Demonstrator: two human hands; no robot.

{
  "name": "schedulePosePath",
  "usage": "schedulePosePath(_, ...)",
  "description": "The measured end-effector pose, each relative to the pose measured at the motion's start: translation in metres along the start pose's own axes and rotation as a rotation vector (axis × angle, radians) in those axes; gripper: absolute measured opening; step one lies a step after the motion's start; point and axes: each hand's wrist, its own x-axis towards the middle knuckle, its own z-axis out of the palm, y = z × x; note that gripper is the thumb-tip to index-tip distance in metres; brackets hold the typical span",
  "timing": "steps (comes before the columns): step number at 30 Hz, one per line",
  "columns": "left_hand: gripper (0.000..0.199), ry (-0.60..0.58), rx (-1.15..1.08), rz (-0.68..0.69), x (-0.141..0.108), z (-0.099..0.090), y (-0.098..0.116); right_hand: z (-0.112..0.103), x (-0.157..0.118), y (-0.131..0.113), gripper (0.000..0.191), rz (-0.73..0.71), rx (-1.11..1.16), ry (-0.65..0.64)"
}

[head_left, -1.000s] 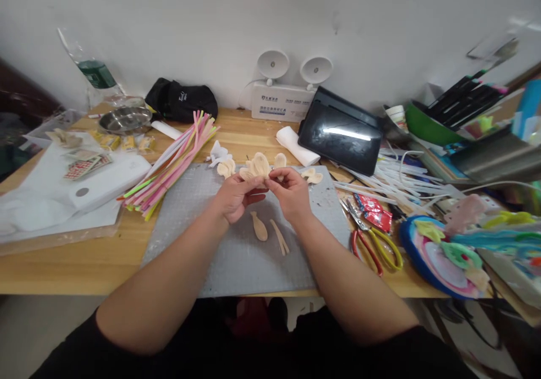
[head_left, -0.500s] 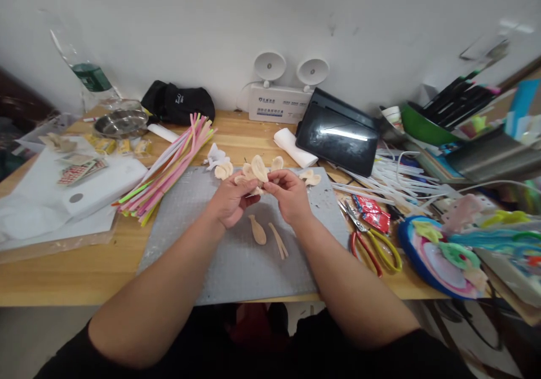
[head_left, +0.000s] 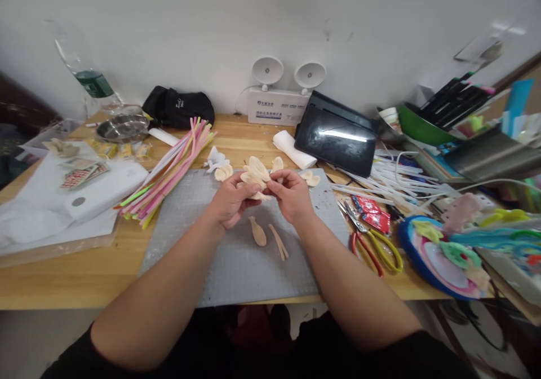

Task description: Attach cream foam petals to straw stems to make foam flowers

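Cream petal-shaped pieces are bunched together between my hands, above the grey cutting mat. My left hand pinches the bunch from the left, its thumb across the lower petals. From the right, my right hand grips the bunch's edge between thumb and fingertips. A cream spoon-shaped piece and a thin forked piece lie on the mat below. More cream pieces rest on the mat behind: a stack at the left, one in the middle and others at the right.
Pink, white and yellow pipe cleaners lie left of the mat. To its right are scissors, pliers, white stems and a blue round tray. A black device stands behind.
The petals in my hands have shifted and fanned out, the top one now leaning further left. Both hands stay almost in place, and the camera view has moved slightly.
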Motion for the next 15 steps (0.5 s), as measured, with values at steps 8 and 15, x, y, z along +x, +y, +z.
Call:
schedulePosePath(8, 0.025, 0.004, 0.017, 0.041, 0.0008, -0.0004, 0.0003, -0.0012, -0.0013, 0.0014, 0.018, -0.018, -0.128, -0.110)
schedulePosePath(15, 0.024, 0.061, 0.039, 0.056, 0.0027, -0.0016, -0.0010, -0.0084, -0.0008, -0.0022, 0.012, -0.073, -0.237, -0.168)
